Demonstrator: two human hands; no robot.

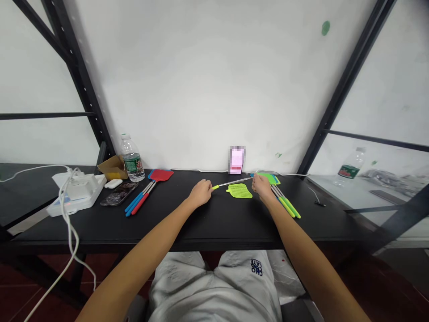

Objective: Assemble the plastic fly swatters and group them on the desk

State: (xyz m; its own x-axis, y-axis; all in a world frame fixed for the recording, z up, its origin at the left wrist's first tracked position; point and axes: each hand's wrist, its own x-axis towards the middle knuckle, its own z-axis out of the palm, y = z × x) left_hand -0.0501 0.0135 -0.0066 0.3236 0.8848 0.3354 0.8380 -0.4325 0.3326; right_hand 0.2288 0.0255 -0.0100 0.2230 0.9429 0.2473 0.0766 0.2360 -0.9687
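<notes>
My left hand (200, 193) is wrapped round the yellow-green handle of a metal fly swatter rod (234, 182). The rod runs to the right, and my right hand (262, 187) pinches its far end; the fingertips there are partly hidden. Just below the rod, a loose yellow-green swatter head (240, 191) with a mesh of holes lies flat on the black table. Right beside my right hand lie several fly swatters (290, 206) with green and yellow-green handles, their green and blue heads overlapping behind the hand. On the left are red (161, 175) and blue (134, 202) fly swatters, side by side.
A phone (236, 160) with a lit screen leans against the wall. At the left stand a water bottle (132, 161), an open cardboard box (113, 168), a dark phone (119, 193), a white earphone case (113, 184) and a power strip (78, 197) with cables. Black metal posts flank the table (201, 228).
</notes>
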